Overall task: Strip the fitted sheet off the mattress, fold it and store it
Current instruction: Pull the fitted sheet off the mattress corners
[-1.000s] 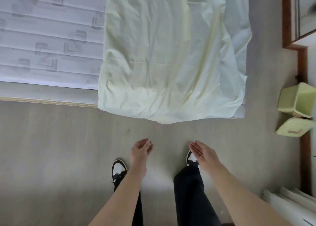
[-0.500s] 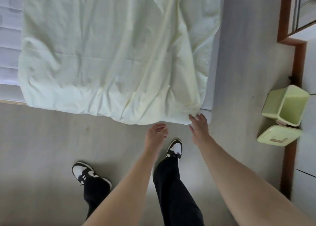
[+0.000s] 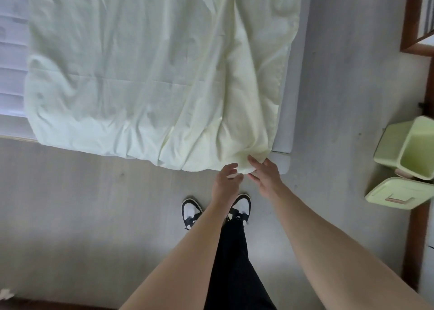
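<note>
My right hand (image 3: 265,178) pinches the near corner of the fitted sheet (image 3: 150,74), which lies crumpled over the mattress (image 3: 285,112) ahead. My left hand (image 3: 225,180) hovers beside it, fingers loosely spread, holding nothing. Off right, a green bin (image 3: 408,150) lies tipped; I can't make out its contents.

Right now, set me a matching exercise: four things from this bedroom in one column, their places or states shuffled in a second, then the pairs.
1. sheet
2. right hand
3. left hand
4. green bin

a. tipped on its side on the floor
b. grips the sheet's corner
c. lies rumpled on the mattress
d. open, beside the sheet's corner

Pairs: 1-c, 2-b, 3-d, 4-a
</note>
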